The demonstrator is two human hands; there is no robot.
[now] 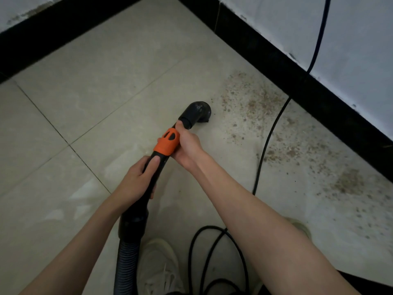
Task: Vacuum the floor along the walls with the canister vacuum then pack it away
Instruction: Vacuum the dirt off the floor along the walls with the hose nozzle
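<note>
A black vacuum hose handle with an orange collar (167, 142) runs up the middle of the view and ends in a black curved nozzle (197, 112) just above the tiled floor. My left hand (138, 177) grips the black handle below the collar. My right hand (187, 143) holds the handle at the collar, thumb toward the nozzle. The ribbed black hose (126, 265) drops away toward the bottom edge. Brown dust and crumbs (255, 103) lie on the tiles to the right of the nozzle, along the wall. The canister is out of view.
A black skirting board (297, 81) lines the right wall and another (53, 28) the back wall; they meet at a corner. A black power cord (268, 141) hangs down the right wall and loops on the floor by my shoes (159, 269).
</note>
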